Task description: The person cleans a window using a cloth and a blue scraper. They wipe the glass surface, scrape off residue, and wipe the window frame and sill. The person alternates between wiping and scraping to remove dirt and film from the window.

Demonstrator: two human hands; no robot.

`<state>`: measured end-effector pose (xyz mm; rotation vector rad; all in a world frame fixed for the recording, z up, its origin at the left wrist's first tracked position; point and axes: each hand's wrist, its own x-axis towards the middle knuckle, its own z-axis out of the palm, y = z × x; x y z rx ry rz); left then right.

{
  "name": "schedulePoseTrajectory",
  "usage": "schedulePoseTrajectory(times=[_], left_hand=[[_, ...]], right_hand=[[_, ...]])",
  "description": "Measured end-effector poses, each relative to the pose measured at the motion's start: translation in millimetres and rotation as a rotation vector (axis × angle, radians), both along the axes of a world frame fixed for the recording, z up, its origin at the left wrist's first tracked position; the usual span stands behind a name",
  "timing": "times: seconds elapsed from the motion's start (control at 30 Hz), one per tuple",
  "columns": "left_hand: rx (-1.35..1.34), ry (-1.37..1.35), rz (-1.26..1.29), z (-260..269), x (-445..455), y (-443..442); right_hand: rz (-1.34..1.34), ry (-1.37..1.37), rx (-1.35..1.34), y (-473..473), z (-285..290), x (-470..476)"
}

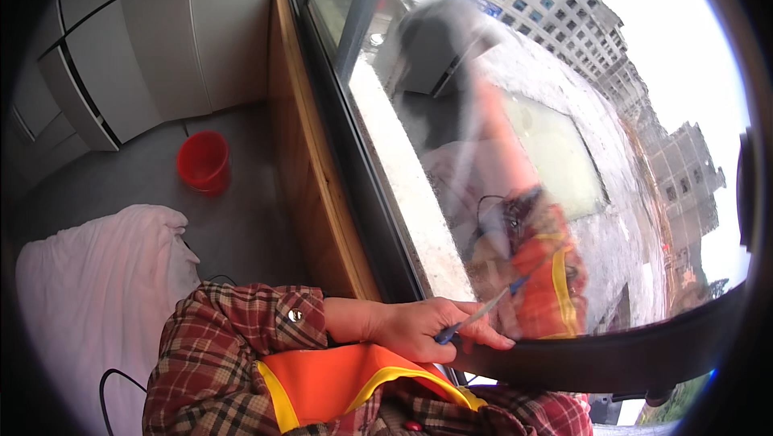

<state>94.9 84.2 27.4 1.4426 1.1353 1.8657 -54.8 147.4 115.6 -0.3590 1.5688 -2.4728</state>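
Note:
My left hand (420, 327) reaches across my chest from a red plaid sleeve, close to the window glass (416, 140). Its fingers are closed around a slim tool (478, 316) with a blue end and a thin, pale, blade-like shaft; its exact kind is unclear. The shaft points up and right towards the pane, where a blue piece, perhaps its reflection, shows. Beneath my fingertips runs a black window frame bar (592, 359). My right hand is out of view. Blurred reflections of an arm, plaid cloth and an orange vest lie across the glass.
A wooden sill edge (323, 176) and dark window frame (368, 194) run diagonally past me. On the grey floor stands a red bucket (204, 161), near white cabinets (151, 43). Pale pink cloth (109, 267) covers something at left, near a black cable (105, 387). Outside are buildings (543, 7).

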Motion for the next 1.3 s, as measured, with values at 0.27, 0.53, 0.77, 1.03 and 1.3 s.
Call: schedulePoseTrajectory(times=[0.27, 0.53, 0.77, 1.03, 1.3], left_hand=[[0.033, -0.024, 0.004, -0.9, -6.0, -1.9], [0.132, -0.085, 0.043, -10.9, 1.7, 3.1], [0.1, -0.07, 0.164, -5.3, 0.3, -2.7], [0.091, -0.228, 0.212, -1.6, -3.2, 2.4], [0.062, -0.361, 0.191, -3.4, -2.1, 9.3]], right_hand=[[0.229, 0.195, 1.382, 38.0, -28.6, -1.9], [-0.321, 0.434, 0.099, 31.5, 85.3, 13.5], [0.173, -0.101, 0.406, -15.3, -63.5, -55.3], [0.273, -0.267, 0.928, 78.0, -68.2, 78.8], [-0.398, -0.19, 0.536, 127.7, -31.2, 191.2]])
